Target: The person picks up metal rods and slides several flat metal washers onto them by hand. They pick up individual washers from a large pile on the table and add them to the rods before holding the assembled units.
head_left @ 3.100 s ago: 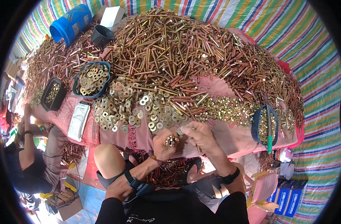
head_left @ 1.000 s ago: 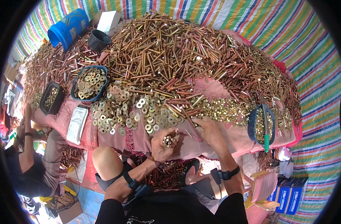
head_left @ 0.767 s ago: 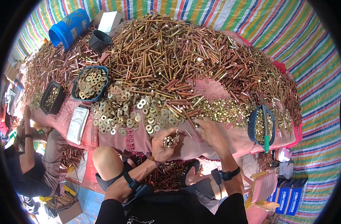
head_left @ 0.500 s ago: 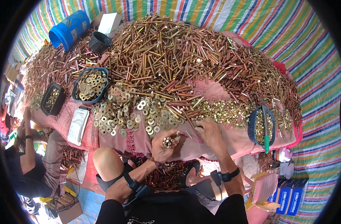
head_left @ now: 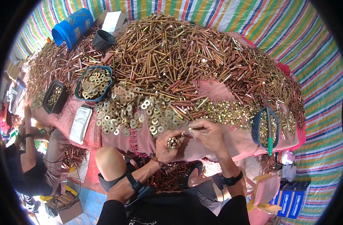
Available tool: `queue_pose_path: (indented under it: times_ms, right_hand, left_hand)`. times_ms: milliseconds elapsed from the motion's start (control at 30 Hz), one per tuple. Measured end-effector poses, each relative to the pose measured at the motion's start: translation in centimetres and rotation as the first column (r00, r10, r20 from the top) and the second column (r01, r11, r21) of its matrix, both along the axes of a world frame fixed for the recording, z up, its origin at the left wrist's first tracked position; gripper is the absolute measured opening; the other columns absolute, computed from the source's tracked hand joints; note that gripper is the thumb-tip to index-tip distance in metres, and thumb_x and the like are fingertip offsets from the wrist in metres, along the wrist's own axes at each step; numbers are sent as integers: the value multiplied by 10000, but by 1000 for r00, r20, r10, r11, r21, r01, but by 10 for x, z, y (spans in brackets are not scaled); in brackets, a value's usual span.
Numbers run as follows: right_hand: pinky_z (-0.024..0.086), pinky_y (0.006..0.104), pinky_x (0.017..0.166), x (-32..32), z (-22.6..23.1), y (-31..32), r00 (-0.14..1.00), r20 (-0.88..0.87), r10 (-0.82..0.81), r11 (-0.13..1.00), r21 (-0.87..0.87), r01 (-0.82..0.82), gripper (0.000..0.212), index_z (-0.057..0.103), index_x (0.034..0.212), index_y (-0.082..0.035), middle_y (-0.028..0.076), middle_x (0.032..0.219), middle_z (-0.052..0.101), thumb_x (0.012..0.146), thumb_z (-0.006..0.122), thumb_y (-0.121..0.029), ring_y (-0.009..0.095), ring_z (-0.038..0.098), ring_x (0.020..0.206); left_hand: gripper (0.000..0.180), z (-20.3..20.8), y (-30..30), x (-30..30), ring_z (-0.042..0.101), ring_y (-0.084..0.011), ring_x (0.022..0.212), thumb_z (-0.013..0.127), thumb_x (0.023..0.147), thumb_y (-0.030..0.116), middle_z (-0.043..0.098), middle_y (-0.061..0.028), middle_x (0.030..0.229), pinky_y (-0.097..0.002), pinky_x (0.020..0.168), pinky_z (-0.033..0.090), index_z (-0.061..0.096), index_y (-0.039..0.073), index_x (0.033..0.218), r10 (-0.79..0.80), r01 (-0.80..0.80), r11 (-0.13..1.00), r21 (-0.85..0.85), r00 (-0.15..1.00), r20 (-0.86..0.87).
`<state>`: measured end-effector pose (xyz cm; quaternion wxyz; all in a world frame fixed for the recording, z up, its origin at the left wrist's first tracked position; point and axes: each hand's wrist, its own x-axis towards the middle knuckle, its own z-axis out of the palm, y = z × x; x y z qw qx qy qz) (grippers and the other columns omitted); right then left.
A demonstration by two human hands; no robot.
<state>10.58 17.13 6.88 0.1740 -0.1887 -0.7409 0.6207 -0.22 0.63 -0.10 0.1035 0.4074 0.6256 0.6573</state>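
My left hand (head_left: pixel 166 147) is closed round a bundle of bolts (head_left: pixel 174 142), their brassy ends pointing up out of the fist. Just to its right, my right hand (head_left: pixel 209 134) pinches at the fingertips; a small bright piece shows there, too small to name. The two hands nearly meet over the pink cloth (head_left: pixel 141 144). Beyond them lie loose brassy nuts (head_left: pixel 227 112) on the right and a spread of flat washers (head_left: pixel 130 112) on the left. Long bolts (head_left: pixel 171 52) make a large heap behind.
A blue tub of washers (head_left: pixel 110 83) and a dark tray of small parts (head_left: pixel 58 108) stand left. On the right, a blue basket (head_left: pixel 255 129) holds nuts and a green-handled tool (head_left: pixel 270 142). A blue bucket (head_left: pixel 75 28) lies far left. Another person's arm (head_left: pixel 28 138) shows at the left.
My right hand has come left from the edge of the nuts to beside my left hand, its fingertips pinched. My left hand keeps its bundle, slightly shifted right in the picture.
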Motion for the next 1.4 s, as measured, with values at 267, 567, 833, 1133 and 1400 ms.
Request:
queue_pose_path:
  times_ms: [267,567,833,1133,1400]
  right_hand:
    - [544,324,802,-14,26,-17,981,-48,187,863,485,-141,235,698,1056,-2,127,1029,695,825,740,10,222,687,944]
    - [542,382,752,-8,27,-29,991,-33,128,785,614,-81,230,662,1056,-21,145,1025,668,852,744,-89,305,671,899]
    - [501,282,622,-4,18,-26,977,196,82,973,194,-121,311,672,1063,20,76,899,640,844,822,-143,123,615,726]
    - [509,274,664,-5,19,-18,988,-37,152,827,551,-107,302,699,1084,7,52,880,634,839,822,-121,101,603,757]
    - [504,282,646,-7,15,-24,996,24,88,940,329,-91,265,698,975,8,62,868,657,836,834,-171,114,620,745]
  left_hand:
    - [449,-12,-5,-3,703,-302,1001,689,760,-66,715,-153,1068,-358,869,541,674,26,1200,-33,33,999,1,999,27]
    - [398,-4,-4,1,701,-291,947,676,775,-63,710,-140,1030,-358,851,535,686,28,1162,-66,65,998,27,995,76]
    - [312,0,-6,-2,661,-194,856,716,818,-52,688,-103,932,-299,770,520,682,6,1123,-88,88,996,-28,996,4]
    - [238,-7,1,1,685,-245,889,725,834,-1,707,-106,958,-330,798,520,700,36,1069,-60,55,998,38,985,161]
    - [293,-10,-4,-6,659,-224,828,699,759,-49,692,-99,918,-325,754,501,705,28,1042,-127,120,991,55,980,154]
